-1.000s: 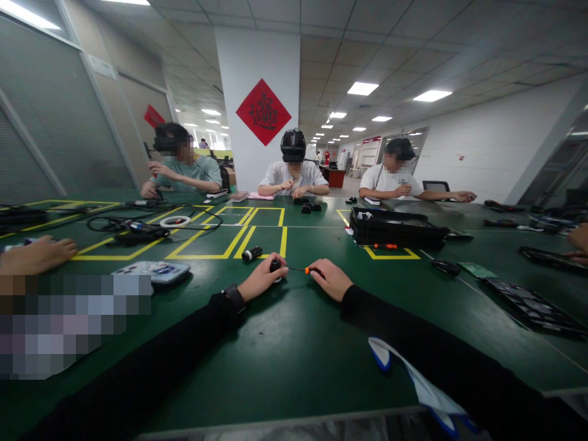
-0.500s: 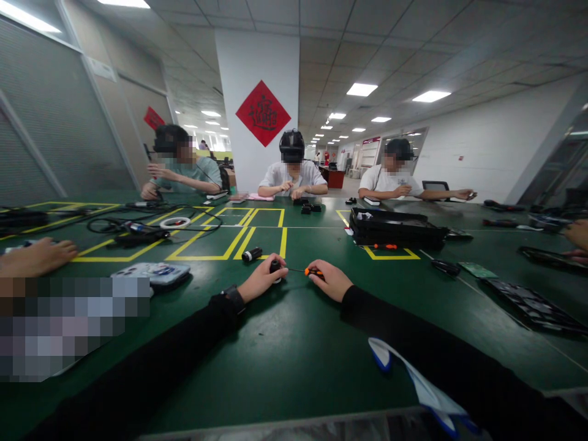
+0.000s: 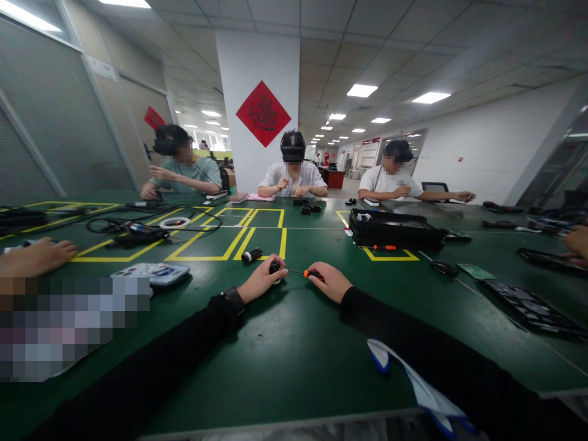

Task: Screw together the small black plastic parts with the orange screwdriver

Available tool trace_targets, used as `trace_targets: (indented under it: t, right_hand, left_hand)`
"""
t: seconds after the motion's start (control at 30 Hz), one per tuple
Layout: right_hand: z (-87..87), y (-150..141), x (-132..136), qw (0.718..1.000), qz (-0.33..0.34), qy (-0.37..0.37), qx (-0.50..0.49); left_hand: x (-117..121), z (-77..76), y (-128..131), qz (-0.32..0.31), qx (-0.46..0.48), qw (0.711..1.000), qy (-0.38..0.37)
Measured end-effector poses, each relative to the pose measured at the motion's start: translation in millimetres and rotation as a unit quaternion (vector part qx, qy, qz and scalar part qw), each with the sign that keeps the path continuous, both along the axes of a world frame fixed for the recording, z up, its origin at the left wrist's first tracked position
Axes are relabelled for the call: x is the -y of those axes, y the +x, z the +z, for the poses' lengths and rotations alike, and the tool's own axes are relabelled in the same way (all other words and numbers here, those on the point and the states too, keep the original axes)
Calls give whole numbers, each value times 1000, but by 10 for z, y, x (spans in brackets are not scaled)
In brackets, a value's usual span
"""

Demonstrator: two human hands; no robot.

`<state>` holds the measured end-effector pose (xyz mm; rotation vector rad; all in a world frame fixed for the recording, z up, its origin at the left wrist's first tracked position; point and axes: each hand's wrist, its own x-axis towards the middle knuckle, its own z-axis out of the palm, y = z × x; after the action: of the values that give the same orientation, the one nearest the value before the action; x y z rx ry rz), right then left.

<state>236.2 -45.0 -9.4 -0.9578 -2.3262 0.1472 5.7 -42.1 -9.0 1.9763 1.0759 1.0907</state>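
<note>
My left hand [image 3: 260, 279] is closed around a small black cylindrical part [image 3: 274, 268] with a pale lower end, resting at the green table top. Facing it, my right hand [image 3: 331, 282] grips a screwdriver [image 3: 307, 274] by its orange and black handle. The thin shaft points left, and its tip meets or nearly meets the black part; my left fingers hide the exact contact. Just beyond my left hand lies another black cylinder [image 3: 252, 255] with a light end, on its side.
A stack of black trays [image 3: 395, 228] stands right of centre, with an orange screwdriver [image 3: 384, 248] before it. Left are a phone [image 3: 156, 274], cables and a white ring [image 3: 175, 223]. Dark panels [image 3: 533, 305] lie right. Co-workers sit opposite; other people's hands show at both edges.
My right hand and the screwdriver handle have turned slightly, showing less of the orange. My left hand stays in place with the black part.
</note>
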Motion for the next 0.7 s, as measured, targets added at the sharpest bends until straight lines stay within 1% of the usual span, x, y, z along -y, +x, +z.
trace_targets:
  t: [0.3,0.43,0.7]
  right_hand:
    - [26,4,41,1000,-7,-22,-16]
    - [21,-14,34,1000,-16,-16,-11]
    - [13,-5,13,1000,-5,1,-2]
  left_hand:
    - [-25,-22,-10,-2,-8,1000,2]
    - [-37,-30,-8,4,-15,1000,8]
    - [-13,-2,-10,-1,-12,1000,3]
